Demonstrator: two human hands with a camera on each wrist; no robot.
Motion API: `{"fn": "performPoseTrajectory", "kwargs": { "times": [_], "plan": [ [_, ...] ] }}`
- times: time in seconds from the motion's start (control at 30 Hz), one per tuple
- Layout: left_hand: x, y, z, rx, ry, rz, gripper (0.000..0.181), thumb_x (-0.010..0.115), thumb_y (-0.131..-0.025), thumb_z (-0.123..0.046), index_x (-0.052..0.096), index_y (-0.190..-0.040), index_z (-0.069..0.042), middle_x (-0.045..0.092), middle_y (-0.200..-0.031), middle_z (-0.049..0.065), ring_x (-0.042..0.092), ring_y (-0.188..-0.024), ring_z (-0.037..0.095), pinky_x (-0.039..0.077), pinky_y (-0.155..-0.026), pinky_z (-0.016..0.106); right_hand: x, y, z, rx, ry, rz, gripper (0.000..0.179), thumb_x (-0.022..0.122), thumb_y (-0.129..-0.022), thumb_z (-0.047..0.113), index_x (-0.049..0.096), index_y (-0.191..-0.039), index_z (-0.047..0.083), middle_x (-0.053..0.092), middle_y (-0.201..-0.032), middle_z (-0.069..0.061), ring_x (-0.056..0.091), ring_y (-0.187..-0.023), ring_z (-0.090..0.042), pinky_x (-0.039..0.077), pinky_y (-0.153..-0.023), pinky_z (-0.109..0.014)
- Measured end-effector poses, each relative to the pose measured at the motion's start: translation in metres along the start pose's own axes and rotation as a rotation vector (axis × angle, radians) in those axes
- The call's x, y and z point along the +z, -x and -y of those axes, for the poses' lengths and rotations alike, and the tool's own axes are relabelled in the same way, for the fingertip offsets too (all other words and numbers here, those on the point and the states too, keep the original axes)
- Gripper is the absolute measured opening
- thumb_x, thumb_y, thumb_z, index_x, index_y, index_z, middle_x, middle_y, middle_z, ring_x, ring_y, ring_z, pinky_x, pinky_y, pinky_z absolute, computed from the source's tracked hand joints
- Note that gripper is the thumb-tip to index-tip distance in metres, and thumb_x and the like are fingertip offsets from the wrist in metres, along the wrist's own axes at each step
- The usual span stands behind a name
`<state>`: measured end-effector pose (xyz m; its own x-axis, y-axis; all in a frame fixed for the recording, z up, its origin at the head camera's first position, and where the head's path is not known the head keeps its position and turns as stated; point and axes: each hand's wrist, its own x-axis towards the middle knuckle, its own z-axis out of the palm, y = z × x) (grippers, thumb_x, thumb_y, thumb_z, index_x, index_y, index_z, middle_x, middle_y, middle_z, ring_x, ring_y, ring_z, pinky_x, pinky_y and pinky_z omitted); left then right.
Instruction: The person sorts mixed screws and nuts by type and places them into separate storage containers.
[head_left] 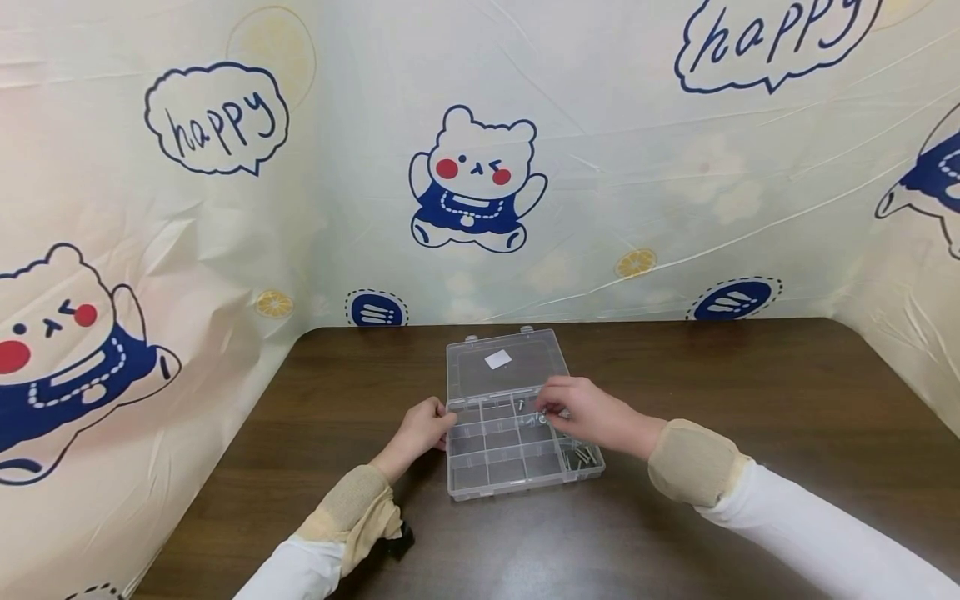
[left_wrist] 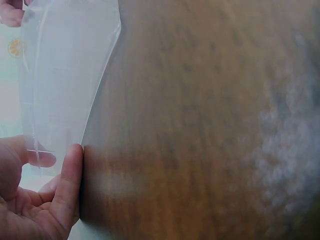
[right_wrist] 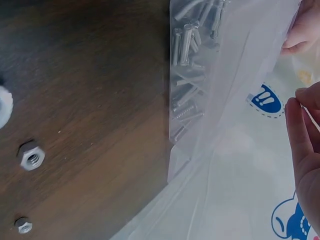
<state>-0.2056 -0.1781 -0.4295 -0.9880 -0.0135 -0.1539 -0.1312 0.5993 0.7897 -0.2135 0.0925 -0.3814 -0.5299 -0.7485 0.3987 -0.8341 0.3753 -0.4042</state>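
A clear plastic compartment box (head_left: 517,454) lies on the table, its lid (head_left: 506,367) swung back. My left hand (head_left: 423,429) grips the box's left edge, thumb at the rim; the left wrist view shows the fingers (left_wrist: 72,162) against the side wall. Over the right-hand compartments, my right hand (head_left: 581,408) has thumb and fingertips drawn together; I cannot tell whether a small piece is between them. Small shiny metal pieces (head_left: 534,419) lie below those fingertips. Several screws (head_left: 580,457) fill the front right compartment, also seen through the wall in the right wrist view.
A white label (head_left: 498,359) is on the lid. In the right wrist view, a hex nut (right_wrist: 32,156), a smaller nut (right_wrist: 23,225) and a white round piece (right_wrist: 4,106) lie on the brown table (head_left: 712,367). A printed cloth (head_left: 600,192) hangs behind the table.
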Motion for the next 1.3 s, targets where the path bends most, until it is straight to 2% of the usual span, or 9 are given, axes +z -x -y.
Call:
{"fn": "performPoseTrajectory", "kwargs": {
  "times": [0.13,0.33,0.67,0.97,1.2,1.3],
  "plan": [
    [0.0,0.0,0.0,-0.004,0.006,0.0,0.007,0.05,-0.077,-0.006,0.046,-0.073,-0.001,0.049,-0.06,0.006,0.054,-0.047,0.012,0.054,-0.046,0.027,0.002,-0.001,0.0,0.016,-0.004,0.029,0.017,0.062,-0.076,-0.005,0.065,-0.091,0.002,0.062,-0.089,-0.005,0.058,-0.076,-0.011,0.052,-0.064,-0.017],
    [0.001,-0.001,0.0,-0.019,0.016,0.0,0.007,0.05,-0.078,-0.007,0.046,-0.074,-0.001,0.048,-0.06,0.005,0.054,-0.048,0.012,0.055,-0.046,0.027,-0.007,0.006,-0.001,0.035,0.054,0.047,0.016,0.062,-0.075,-0.005,0.065,-0.088,0.004,0.061,-0.087,-0.002,0.057,-0.076,-0.01,0.053,-0.065,-0.02],
    [-0.003,0.001,-0.001,-0.016,0.007,-0.007,0.008,0.05,-0.078,-0.007,0.046,-0.075,-0.001,0.048,-0.058,0.005,0.053,-0.047,0.012,0.054,-0.046,0.027,-0.026,0.031,-0.011,0.137,0.15,0.206,0.011,0.065,-0.077,0.001,0.067,-0.086,0.007,0.059,-0.078,0.003,0.054,-0.071,-0.006,0.053,-0.063,-0.022],
    [-0.002,0.001,0.0,-0.024,0.029,-0.003,0.008,0.05,-0.078,-0.007,0.047,-0.076,-0.001,0.047,-0.058,0.005,0.053,-0.047,0.011,0.055,-0.046,0.028,-0.037,0.052,-0.021,0.243,0.177,0.314,0.011,0.069,-0.073,0.002,0.066,-0.082,0.008,0.055,-0.075,0.005,0.052,-0.067,-0.008,0.053,-0.06,-0.025],
    [-0.002,0.001,0.0,-0.018,0.027,-0.008,0.007,0.05,-0.077,-0.006,0.046,-0.075,0.0,0.048,-0.058,0.006,0.053,-0.047,0.012,0.054,-0.046,0.028,-0.04,0.069,-0.03,0.246,0.188,0.336,0.014,0.071,-0.069,-0.001,0.065,-0.077,0.009,0.053,-0.074,0.006,0.051,-0.067,-0.008,0.051,-0.059,-0.026],
    [0.0,0.0,0.001,-0.015,0.024,-0.005,0.007,0.05,-0.077,-0.006,0.047,-0.075,-0.001,0.048,-0.059,0.005,0.053,-0.047,0.012,0.054,-0.046,0.027,-0.04,0.075,-0.033,0.273,0.174,0.347,0.015,0.071,-0.069,-0.001,0.065,-0.078,0.009,0.053,-0.075,0.006,0.05,-0.067,-0.008,0.051,-0.059,-0.026]
  ]
}}
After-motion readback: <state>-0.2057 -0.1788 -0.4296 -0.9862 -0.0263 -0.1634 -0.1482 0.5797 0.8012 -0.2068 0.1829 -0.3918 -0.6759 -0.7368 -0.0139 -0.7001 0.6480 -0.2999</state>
